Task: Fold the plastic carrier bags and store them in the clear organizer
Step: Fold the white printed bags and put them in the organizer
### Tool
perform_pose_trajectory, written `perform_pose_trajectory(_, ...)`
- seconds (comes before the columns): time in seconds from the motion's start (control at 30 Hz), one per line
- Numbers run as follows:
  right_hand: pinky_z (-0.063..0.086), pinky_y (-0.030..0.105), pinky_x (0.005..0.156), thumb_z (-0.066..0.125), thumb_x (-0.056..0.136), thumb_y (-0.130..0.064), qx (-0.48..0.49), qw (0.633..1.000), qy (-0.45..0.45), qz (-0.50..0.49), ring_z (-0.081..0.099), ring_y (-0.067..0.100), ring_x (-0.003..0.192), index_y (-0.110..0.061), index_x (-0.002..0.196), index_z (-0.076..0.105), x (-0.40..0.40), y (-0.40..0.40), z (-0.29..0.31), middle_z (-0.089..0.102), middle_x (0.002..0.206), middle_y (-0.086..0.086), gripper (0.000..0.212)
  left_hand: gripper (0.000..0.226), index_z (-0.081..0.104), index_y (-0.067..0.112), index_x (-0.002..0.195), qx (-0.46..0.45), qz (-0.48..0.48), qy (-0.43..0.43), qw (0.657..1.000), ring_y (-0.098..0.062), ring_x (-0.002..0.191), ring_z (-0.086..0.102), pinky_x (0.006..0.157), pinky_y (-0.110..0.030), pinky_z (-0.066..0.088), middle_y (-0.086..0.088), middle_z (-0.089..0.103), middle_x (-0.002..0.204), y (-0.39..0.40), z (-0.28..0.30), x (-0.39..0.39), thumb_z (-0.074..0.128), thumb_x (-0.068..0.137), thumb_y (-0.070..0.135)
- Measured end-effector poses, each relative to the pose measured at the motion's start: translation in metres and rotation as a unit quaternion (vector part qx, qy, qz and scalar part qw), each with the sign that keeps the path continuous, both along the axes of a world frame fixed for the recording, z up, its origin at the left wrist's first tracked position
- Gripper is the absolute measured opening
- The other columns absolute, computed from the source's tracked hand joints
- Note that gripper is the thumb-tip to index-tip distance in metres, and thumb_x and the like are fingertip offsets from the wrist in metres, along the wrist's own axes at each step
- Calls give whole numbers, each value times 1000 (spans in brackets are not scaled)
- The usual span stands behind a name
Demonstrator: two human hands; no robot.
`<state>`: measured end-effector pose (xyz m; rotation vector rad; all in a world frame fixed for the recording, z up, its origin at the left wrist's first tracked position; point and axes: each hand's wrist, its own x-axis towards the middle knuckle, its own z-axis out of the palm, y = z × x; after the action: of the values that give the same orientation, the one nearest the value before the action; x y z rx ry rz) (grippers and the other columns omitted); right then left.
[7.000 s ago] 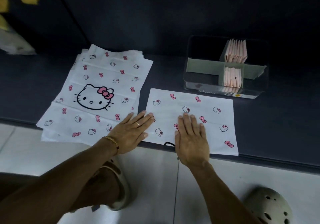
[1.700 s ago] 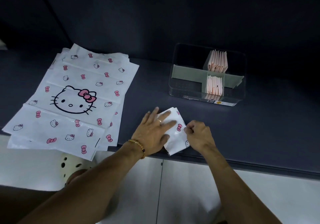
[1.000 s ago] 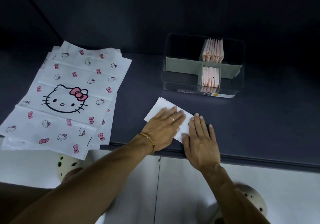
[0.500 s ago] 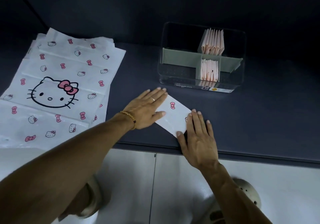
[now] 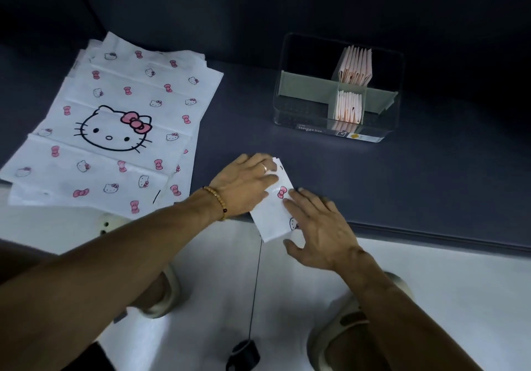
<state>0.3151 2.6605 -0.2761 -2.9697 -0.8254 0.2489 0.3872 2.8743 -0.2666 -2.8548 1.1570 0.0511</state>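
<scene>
Bag in hand: one white plastic carrier bag with pink bows and cat faces (image 5: 273,209) is already down to a narrow strip, lying at the front edge of the dark grey bench (image 5: 402,184) with its near end hanging a bit over the edge.
Left hand: the left hand (image 5: 247,186) lies on the far end of the strip, fingers pretty much straight and pressing it flat, ring and bead bracelet showing.
Right hand: the right hand (image 5: 319,227) is on the near end, fingers spread and flat on it, no pinch that I can see.
Done so far: the clear plastic organizer with grey-green dividers (image 5: 304,89) already holds two batches of pinkish folded bags (image 5: 355,67) standing on edge, one in a back slot and one in the slot in front of it.
Left to do: I'd guess this strip needs at least another fold before it fits a slot, and the stack of flat white cat-print carrier bags (image 5: 115,129) on the left hasn't been touched, so loads left.
Where it goes: the organizer sits well apart from the strip, further back and to the right.
Hard to see: can't count the stack, only offset edges show. The hands cover much of the strip, so the number of layers is anyone's guess. The left compartments look dark, can't tell if anything's in them.
</scene>
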Motion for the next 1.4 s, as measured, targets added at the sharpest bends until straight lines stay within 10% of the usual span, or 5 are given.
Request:
perform_pose_trajectory(0.3,46,39,83,64,72,-38,71,995,-61,-33,56,25,105,-11,120,62,-1,5,12,68,104,1,55,52,56,22,125,-104,156,65,980,-22,111,45,87,-34,38,2,56,120,-4,-6,-78,56,81,51)
perform_pose_trajectory(0.6,45,27,60,59,92,-33,296,884,122,-341,59,16,67,-16,77,55,27,21,7,63,71,-3,23,31,57,7,78,-346,410,207,818,-25,60,49,59,-33,41,-2,52,59,-6,0,-42,55,93,34)
perform_pose_trajectory(0.97,52,30,67,59,90,-42,200,897,91,-383,65,28,78,-19,66,53,62,38,-5,68,69,1,33,45,40,17,142,-164,231,48,958,-23,139,29,111,-37,28,-2,35,150,-18,-28,-39,41,99,29)
perform_pose_trajectory(1.13,52,38,71,55,93,-33,150,960,-130,-198,62,28,92,-12,122,62,47,19,-10,67,105,6,36,51,20,10,149,-120,211,70,968,-20,145,13,119,-32,9,-6,21,156,-8,-37,-36,28,102,28)
perform_pose_trajectory(1.4,13,44,117,9,99,-40,66,989,-29,-127,17,21,147,-16,148,32,43,12,-31,27,156,-2,59,50,33,5,144,-65,140,8,988,-25,142,24,118,-41,3,-10,35,150,-31,-23,-23,29,99,26)
